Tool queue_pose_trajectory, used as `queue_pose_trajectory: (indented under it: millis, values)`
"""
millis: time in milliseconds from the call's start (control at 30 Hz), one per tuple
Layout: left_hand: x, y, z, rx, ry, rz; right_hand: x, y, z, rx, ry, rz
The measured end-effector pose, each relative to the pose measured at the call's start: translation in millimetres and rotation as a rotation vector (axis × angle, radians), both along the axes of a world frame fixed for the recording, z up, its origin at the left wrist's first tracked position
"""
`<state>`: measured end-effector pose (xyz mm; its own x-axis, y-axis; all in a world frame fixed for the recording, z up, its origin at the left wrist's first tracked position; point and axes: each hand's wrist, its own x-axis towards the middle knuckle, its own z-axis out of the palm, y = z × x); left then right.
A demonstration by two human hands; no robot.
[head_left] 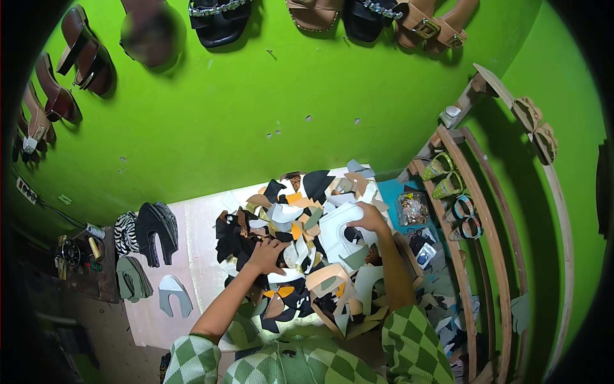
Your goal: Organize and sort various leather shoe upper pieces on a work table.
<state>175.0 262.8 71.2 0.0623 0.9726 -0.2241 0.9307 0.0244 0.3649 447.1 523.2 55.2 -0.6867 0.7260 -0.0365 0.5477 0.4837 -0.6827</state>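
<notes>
While both hands are in the pile: they're apart – left on the scraps, right at the white piece.
Left hand (267,257): palm down, fingers spread over the middle of the pile (281,214); I can see nothing clasped in it, though what lies beneath is hidden.
Right hand (369,217): fingertips on the upper right edge of the white piece; whether they've closed on it, I can't tell.
White piece (336,232): right here, toward the right of the pile, lying over other scraps, a curved opening beside my fingers.
Pile: black, tan, orange, grey and white scraps, jumbled and overlapping, spread across the right part of the surface (199,221).
Stacks on the left: black arched pieces (157,224), zebra-striped ones (126,232) beside them, olive-green ones (133,280) nearer me, and a grey-and-white arched piece (171,283) lying alone.
Step in the scraps: looks to me like picking through them, with the white piece singled out.
Next move at the white piece: I'd judge it calls for a sure pinch on that edge and a clean lift – left hand steadying the loose scraps, so neighbours don't drag along.
</notes>
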Motion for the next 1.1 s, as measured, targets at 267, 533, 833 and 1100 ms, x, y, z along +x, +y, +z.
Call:
queue_pose_trajectory:
  millis: [267,533,833,1100]
  values:
    - [-16,4,-2,0.181,0.064,0.108,-63,-37,101,0.191,0.21,0.008]
    - [-24,-33,15,0.566,-0.098,0.438,-117,-72,101,-0.145,0.636,-0.177]
    - [-19,-90,6,0.201,-0.093,0.373,-42,-82,5,0.179,-0.473,-0.288]
    - [-23,-107,-13,0.3,-0.15,0.465,3,-101,-17,0.082,-0.448,-0.418]
